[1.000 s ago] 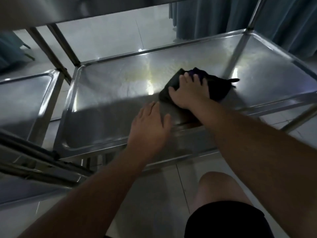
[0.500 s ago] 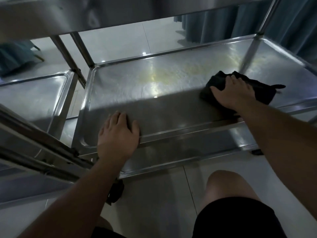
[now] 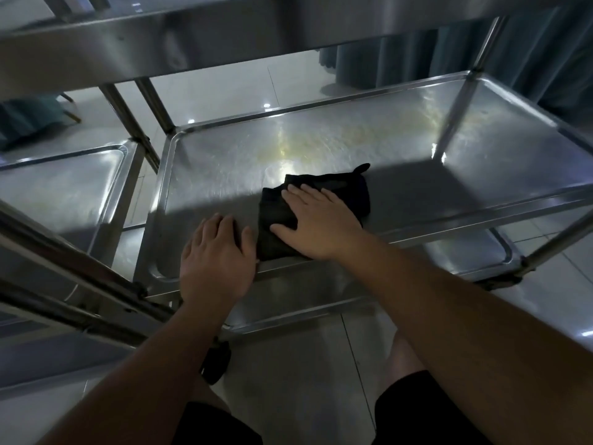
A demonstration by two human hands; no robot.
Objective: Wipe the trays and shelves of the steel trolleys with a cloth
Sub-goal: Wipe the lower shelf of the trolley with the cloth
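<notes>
Both hands lie flat, fingers straight: right hand (image 3: 316,221) presses cloth (image 3: 346,194), left hand (image 3: 213,258) on tray (image 3: 401,149)

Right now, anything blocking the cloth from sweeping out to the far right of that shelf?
Nothing lies on the shelf in that direction. The right hand presses the cloth flat, and bare steel runs to the right rim. The left hand rests on the other side.

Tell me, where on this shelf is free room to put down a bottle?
The shelf is bare right of the cloth, up to the right rim, and along the far rim. The near left part is crowded: the left hand rests there, and the right hand presses the cloth.
</notes>
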